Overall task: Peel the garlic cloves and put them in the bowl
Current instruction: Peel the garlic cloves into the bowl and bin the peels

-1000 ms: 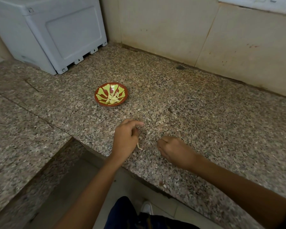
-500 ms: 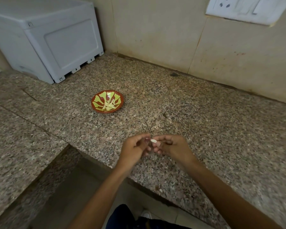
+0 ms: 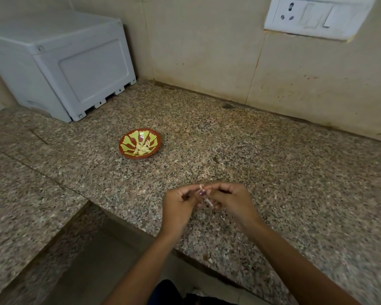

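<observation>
Scanning L to R: grey plastic box (image 3: 59,69) at back left, bowl (image 3: 140,145) w/ peeled cloves on the granite counter (image 3: 273,164). My left hand (image 3: 178,204) & right hand (image 3: 231,201) meet, both pinching one garlic clove (image 3: 202,192), long axis roughly upright, tip pointing away from me. Tiled wall, socket plate (image 3: 315,15) top right.

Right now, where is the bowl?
In the head view, the bowl sits on the counter, left of the middle, in front of the grey box and beyond the left hand.
</observation>
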